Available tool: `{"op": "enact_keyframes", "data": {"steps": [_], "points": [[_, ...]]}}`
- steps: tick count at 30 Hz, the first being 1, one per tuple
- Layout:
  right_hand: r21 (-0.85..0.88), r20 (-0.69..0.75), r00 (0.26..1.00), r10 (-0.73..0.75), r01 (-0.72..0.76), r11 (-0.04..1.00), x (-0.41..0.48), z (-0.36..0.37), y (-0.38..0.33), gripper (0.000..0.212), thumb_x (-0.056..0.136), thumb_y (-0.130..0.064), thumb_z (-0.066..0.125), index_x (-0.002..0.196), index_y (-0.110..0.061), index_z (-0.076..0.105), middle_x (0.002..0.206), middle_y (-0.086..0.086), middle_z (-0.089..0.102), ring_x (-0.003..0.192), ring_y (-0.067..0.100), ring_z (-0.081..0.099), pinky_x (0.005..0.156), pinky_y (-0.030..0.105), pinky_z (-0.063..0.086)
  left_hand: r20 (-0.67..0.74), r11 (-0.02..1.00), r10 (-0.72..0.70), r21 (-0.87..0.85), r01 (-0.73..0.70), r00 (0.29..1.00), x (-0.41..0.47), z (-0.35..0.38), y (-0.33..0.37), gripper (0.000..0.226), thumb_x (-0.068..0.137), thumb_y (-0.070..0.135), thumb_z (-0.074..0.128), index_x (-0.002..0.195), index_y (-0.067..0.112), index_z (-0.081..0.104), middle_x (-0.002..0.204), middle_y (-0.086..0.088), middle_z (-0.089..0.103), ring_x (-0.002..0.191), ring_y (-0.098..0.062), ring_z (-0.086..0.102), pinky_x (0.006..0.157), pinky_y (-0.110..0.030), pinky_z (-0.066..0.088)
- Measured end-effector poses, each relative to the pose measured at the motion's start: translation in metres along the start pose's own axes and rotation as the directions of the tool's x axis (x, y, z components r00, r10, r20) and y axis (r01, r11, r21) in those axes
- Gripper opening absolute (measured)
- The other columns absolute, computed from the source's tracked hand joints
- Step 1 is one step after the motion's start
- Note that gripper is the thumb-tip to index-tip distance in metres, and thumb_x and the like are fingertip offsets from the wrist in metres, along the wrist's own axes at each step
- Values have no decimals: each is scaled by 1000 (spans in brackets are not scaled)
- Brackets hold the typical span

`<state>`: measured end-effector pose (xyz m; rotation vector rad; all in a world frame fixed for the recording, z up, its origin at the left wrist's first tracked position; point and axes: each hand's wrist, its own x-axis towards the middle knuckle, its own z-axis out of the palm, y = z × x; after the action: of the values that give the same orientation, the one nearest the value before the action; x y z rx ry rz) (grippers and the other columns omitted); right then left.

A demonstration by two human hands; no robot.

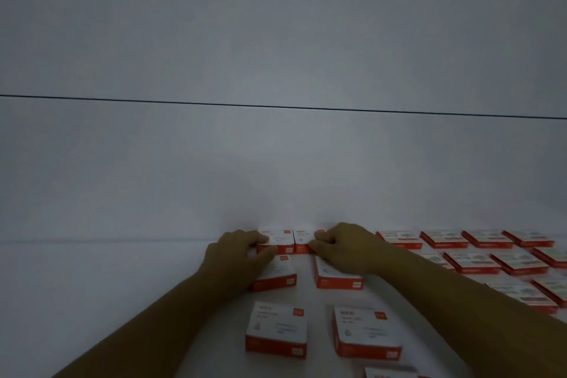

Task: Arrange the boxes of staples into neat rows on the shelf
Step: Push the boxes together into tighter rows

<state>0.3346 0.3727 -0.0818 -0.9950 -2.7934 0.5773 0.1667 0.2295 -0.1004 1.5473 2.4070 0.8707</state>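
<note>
While left hand (242, 250) pinches left rear box (277, 238) and right hand (345, 247) grips neighbouring box (302, 239), both sit touching near back of shelf (122, 270); front boxes (276, 328) in two columns; flatter boxes (472, 261) rowed at right.

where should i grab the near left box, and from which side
Probably by its left and right side walls, from above. The near left box lies flat, label up, with bare shelf on its left and a gap to the near right box, so thumb and fingers fit either side. The left hand grips the back left box, the right hand the back right box.
</note>
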Motion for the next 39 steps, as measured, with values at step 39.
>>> {"op": "enact_keyframes", "data": {"steps": [39], "points": [[-146,-51,960,-275,265,953,-93,-30,6,38,82,-55,55,113,-33,57,120,-14,54,102,-3,51,91,26,46,122,964,235,100,-248,964,-30,-37,35,26,70,50,70,92,46,58,113,15,56,98,-1,48,84,-23,42]]}}
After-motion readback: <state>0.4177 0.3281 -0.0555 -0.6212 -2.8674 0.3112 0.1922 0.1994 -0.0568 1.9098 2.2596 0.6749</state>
